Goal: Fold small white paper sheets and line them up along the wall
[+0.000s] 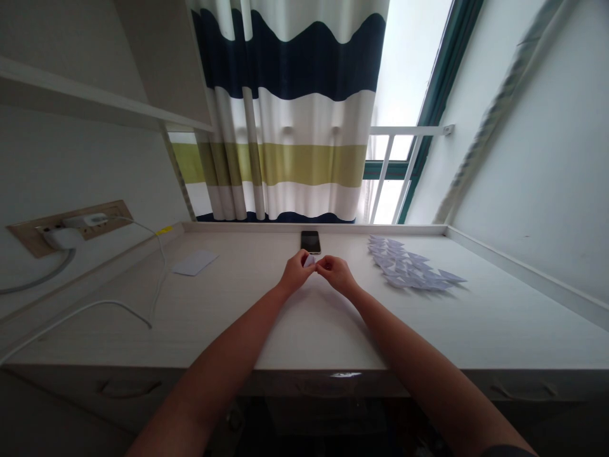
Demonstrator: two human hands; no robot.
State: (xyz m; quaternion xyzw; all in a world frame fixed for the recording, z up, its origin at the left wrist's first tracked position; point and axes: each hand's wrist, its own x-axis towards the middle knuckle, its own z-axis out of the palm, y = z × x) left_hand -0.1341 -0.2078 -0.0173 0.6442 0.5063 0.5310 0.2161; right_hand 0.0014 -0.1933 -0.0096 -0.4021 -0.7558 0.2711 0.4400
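Paper piece (pixel 310 261), small, white, folded, pinched between left hand (pixel 295 273), right hand (pixel 335 274)

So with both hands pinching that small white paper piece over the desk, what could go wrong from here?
1. The small white folded paper piece is gripped only at fingertips of left hand and right hand; it might slip or crease wrongly.
2. The black smartphone lies just beyond; a forward nudge could push it.
3. The pile of folded white paper shapes sits near the right forearm; a sweep could scatter it.
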